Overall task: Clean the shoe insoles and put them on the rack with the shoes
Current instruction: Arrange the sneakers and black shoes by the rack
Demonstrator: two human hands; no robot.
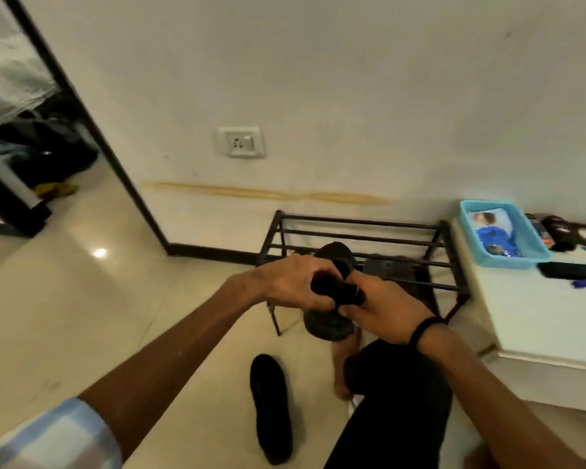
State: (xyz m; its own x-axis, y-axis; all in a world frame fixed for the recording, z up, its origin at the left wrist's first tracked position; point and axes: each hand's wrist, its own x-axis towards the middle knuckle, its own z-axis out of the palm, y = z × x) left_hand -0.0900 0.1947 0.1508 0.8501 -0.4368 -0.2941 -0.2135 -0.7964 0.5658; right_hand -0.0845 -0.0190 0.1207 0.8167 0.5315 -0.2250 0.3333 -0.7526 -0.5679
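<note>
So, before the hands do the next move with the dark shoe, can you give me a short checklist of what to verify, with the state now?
1. Both hands hold the shoe: ok. Left hand grips its collar, right hand pinches at the opening.
2. Insole coming out of this shoe: cannot tell, the opening is dark and blurred.
3. First insole already out: ok, it lies flat on the floor, apart from the hands.
4. Free space on the rack: ok, its top bars are bare.
5. Second shoe in place: ok, it sits on the rack's lower bars.
6. Insoles clean: cannot tell.
</note>
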